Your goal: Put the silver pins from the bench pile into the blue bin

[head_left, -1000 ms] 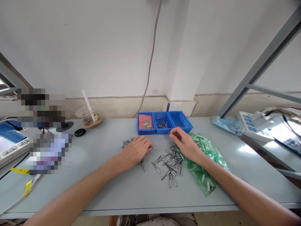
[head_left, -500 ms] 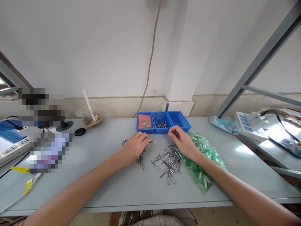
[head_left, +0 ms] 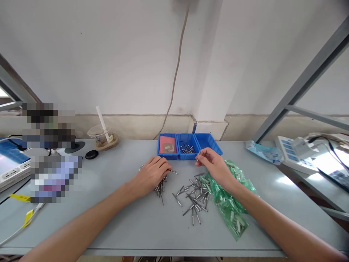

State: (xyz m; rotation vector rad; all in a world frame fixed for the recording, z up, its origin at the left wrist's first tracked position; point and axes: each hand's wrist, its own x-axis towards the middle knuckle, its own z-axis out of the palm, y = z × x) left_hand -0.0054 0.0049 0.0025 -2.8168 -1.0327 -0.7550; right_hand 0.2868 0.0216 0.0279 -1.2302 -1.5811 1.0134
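My left hand (head_left: 155,174) rests palm-down over a pile of small metal pins (head_left: 161,186), its fingers curled. One pin (head_left: 173,171) sticks out past its thumb and forefinger. Close to the front of the blue bins, my right hand (head_left: 212,164) is pinched, with a small pale tip showing at the fingertips; its kind is not clear. A second heap of loose pins (head_left: 196,198), each thin and dark with a thicker silver end, lies between the hands. Under the right forearm is a green plastic bag (head_left: 234,214) with more pieces inside.
Three joined blue bins stand by the wall: the left bin (head_left: 172,157) holds a red packet (head_left: 167,144), the middle one (head_left: 186,157) holds pins. Far left are a lidded cup (head_left: 100,133) and a black disc (head_left: 92,154). A blue wrapper (head_left: 263,153) and power strip (head_left: 296,154) lie right.
The camera view has tilted up slightly, so the table sits lower in the picture. Both hands keep nearly the same places; the right hand's fingers have shifted a little at the bins' front.
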